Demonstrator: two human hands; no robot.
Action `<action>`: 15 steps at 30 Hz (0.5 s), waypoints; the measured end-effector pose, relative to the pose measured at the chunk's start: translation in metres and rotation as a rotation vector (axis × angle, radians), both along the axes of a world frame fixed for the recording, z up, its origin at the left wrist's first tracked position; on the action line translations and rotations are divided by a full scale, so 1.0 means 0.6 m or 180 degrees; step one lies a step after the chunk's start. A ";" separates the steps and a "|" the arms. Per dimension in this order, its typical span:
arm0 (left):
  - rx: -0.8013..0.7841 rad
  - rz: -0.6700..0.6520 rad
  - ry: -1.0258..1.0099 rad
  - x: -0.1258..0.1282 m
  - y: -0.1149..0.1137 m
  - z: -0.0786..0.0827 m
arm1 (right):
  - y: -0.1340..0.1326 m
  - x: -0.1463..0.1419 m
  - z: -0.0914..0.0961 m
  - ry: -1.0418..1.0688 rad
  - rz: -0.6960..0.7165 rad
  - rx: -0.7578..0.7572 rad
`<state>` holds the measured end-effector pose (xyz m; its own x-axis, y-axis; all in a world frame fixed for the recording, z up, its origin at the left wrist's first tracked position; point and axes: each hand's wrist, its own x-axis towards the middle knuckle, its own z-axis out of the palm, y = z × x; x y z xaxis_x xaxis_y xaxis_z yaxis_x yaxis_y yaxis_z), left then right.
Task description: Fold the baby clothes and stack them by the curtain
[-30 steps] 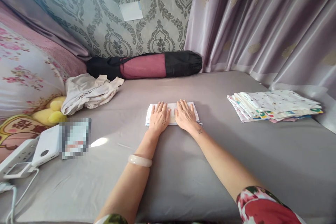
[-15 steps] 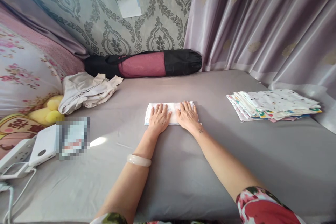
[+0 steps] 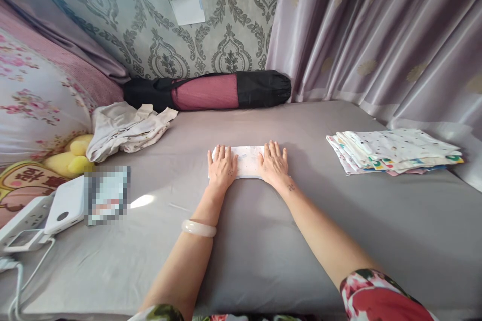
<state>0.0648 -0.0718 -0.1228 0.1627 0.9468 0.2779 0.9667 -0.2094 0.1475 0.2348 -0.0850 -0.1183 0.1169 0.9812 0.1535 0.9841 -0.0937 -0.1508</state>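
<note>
A small folded white cloth point(image 3: 247, 161) with a faint print lies on the grey bed sheet point(image 3: 263, 241) in the middle of the head view. My left hand point(image 3: 222, 169) rests flat on its left end, fingers stretched out. My right hand point(image 3: 274, 164) lies flat on its right end, fingers spread. Both palms press down on the cloth and neither grips it. A pale bangle point(image 3: 199, 228) circles my left wrist.
A stack of folded printed cloths point(image 3: 393, 151) sits at the right. A crumpled beige garment point(image 3: 126, 128) and a black and pink roll bag point(image 3: 211, 91) lie at the back. Yellow plush toy point(image 3: 71, 156), white devices point(image 3: 45, 210) and curtain point(image 3: 376, 35) border the bed.
My two hands have slid apart along the cloth, from side by side at its middle out to its two ends.
</note>
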 end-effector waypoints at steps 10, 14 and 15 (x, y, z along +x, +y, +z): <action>-0.0522 0.0088 -0.0002 -0.002 0.007 -0.002 | 0.006 0.004 0.000 0.0374 -0.0063 -0.0481; -0.0675 0.0098 -0.0548 -0.017 0.020 0.005 | 0.018 0.025 0.011 0.0845 0.0041 -0.0626; -0.0673 0.0105 -0.0731 -0.024 0.025 0.008 | 0.022 0.035 0.016 0.1043 0.0068 -0.0592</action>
